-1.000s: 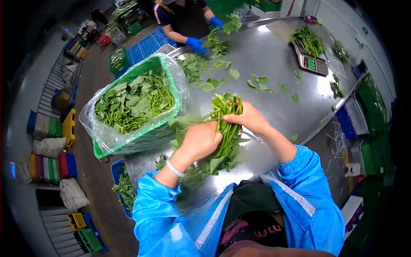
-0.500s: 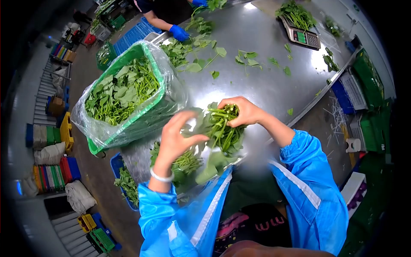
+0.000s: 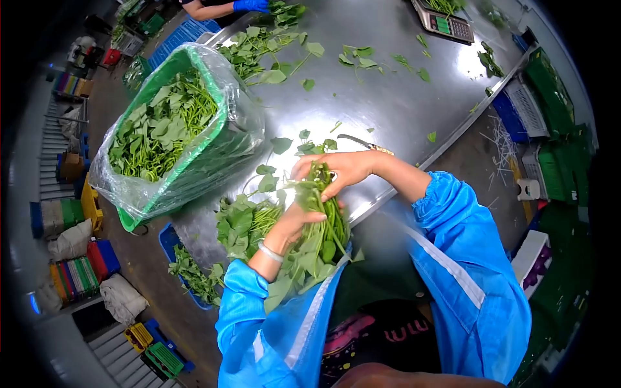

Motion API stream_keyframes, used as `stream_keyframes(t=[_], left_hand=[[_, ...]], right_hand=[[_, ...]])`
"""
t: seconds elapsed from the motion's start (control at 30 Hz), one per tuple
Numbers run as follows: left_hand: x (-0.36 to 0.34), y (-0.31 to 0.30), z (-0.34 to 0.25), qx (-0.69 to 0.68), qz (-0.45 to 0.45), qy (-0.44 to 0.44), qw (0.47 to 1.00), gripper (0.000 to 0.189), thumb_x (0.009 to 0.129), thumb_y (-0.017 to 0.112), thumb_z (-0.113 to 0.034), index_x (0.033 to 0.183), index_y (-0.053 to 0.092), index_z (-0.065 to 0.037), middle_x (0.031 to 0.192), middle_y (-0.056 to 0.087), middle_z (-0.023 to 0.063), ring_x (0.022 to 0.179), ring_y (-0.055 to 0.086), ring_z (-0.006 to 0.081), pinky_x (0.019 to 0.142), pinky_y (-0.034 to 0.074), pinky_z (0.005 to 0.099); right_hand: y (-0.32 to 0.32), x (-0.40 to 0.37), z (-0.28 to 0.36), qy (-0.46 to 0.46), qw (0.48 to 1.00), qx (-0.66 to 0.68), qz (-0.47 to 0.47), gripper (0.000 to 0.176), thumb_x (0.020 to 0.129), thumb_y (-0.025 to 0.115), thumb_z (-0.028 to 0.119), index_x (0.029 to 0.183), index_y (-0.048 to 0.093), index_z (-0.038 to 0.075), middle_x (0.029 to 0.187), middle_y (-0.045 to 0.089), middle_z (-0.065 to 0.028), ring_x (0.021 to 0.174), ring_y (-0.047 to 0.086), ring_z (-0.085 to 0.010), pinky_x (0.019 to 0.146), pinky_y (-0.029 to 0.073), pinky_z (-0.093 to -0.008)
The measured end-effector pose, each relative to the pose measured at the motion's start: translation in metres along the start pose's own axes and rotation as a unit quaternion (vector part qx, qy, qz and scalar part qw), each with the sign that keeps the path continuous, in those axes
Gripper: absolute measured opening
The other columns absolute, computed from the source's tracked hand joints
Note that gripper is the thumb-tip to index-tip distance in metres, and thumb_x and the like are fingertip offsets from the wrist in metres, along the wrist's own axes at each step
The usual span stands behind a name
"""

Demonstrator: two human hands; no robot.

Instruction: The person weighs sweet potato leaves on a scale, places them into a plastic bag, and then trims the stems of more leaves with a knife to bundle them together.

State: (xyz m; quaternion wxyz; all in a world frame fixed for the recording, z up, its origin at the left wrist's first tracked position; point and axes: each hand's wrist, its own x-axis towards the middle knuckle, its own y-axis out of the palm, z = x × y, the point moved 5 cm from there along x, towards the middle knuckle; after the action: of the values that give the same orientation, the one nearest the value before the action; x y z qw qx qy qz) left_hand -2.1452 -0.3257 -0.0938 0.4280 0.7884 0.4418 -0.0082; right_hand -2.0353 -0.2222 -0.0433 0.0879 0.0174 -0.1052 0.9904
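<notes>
A bunch of leafy green stems (image 3: 321, 242) is between my two hands, cut ends up and leaves hanging toward my jacket. My right hand (image 3: 346, 171) wraps round its upper end. Lower down, my left hand (image 3: 292, 221) closes on the bunch from the left, its fingers partly hidden by stems and blurred. Just beyond my right hand, a curved dark blade (image 3: 352, 139) lies on the metal table (image 3: 394, 116). A pile of the same greens (image 3: 239, 223) lies left of my left hand, and loose leaves (image 3: 281, 145) lie beyond both hands.
A green crate (image 3: 223, 123) lined with clear plastic and full of greens stands at left. Below it a blue crate (image 3: 169, 242) holds more greens. A scale (image 3: 446, 26) bearing greens stands at far right. A co-worker's blue-gloved hand (image 3: 251, 6) is at the top, near scattered stems.
My left hand has moved from open beside the bunch to closed on it. The bunch has tipped more upright. The curved blade has come into sight, and the view has shifted.
</notes>
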Motion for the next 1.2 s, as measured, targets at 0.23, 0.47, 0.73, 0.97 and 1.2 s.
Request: stream_keyframes(t=[0.23, 0.47, 0.73, 0.97, 1.2], left_hand=[[-0.018, -0.067, 0.000, 0.078, -0.197, -0.016, 0.977, 0.048, 0.077, 0.069, -0.008, 0.122, 0.055, 0.001, 0.111, 0.063, 0.0097, 0.103, 0.059, 0.0209, 0.094, 0.045, 0.0336], [0.019, -0.050, 0.014, 0.148, -0.232, -0.046, 0.960, 0.042, 0.082, 0.064, -0.016, 0.118, 0.055, 0.003, 0.099, 0.065, 0.0144, 0.086, 0.066, 0.0237, 0.076, 0.056, 0.0369], [0.062, -0.037, 0.020, 0.066, -0.177, -0.095, 0.977, 0.039, 0.087, 0.058, -0.020, 0.118, 0.056, 0.004, 0.108, 0.065, 0.0177, 0.096, 0.065, 0.0244, 0.084, 0.053, 0.0355], [0.080, -0.021, 0.010, 0.171, -0.196, -0.059, 0.964, 0.047, 0.083, 0.068, -0.025, 0.122, 0.059, 0.000, 0.112, 0.064, 0.0088, 0.105, 0.056, 0.0188, 0.093, 0.042, 0.0330], [0.079, 0.007, 0.008, 0.207, -0.203, -0.037, 0.956, 0.046, 0.080, 0.072, -0.019, 0.119, 0.059, 0.001, 0.108, 0.064, 0.0061, 0.097, 0.056, 0.0132, 0.087, 0.045, 0.0286]], right_hand=[[-0.077, -0.075, -0.107, 0.202, 0.908, -0.138, -0.340, 0.042, 0.078, 0.069, 0.016, 0.117, 0.059, 0.004, 0.118, 0.060, -0.0130, 0.109, 0.057, -0.0296, 0.090, 0.048, -0.0366], [-0.043, -0.151, -0.233, 0.368, 0.804, -0.383, -0.267, 0.038, 0.074, 0.065, 0.008, 0.110, 0.053, 0.005, 0.101, 0.057, -0.0158, 0.097, 0.057, -0.0355, 0.080, 0.049, -0.0444], [-0.069, -0.132, -0.090, 0.129, 0.924, -0.314, -0.176, 0.023, 0.081, 0.057, 0.010, 0.104, 0.052, 0.010, 0.094, 0.058, -0.0092, 0.075, 0.063, -0.0296, 0.065, 0.052, -0.0399], [-0.040, -0.099, -0.050, 0.030, 0.856, -0.510, -0.084, 0.026, 0.077, 0.059, 0.010, 0.102, 0.053, 0.013, 0.076, 0.049, -0.0045, 0.056, 0.062, -0.0172, 0.044, 0.048, -0.0322], [-0.030, -0.108, -0.055, 0.069, 0.865, -0.488, -0.094, 0.018, 0.076, 0.058, 0.008, 0.093, 0.050, 0.009, 0.078, 0.052, -0.0065, 0.053, 0.062, -0.0198, 0.045, 0.050, -0.0323]])
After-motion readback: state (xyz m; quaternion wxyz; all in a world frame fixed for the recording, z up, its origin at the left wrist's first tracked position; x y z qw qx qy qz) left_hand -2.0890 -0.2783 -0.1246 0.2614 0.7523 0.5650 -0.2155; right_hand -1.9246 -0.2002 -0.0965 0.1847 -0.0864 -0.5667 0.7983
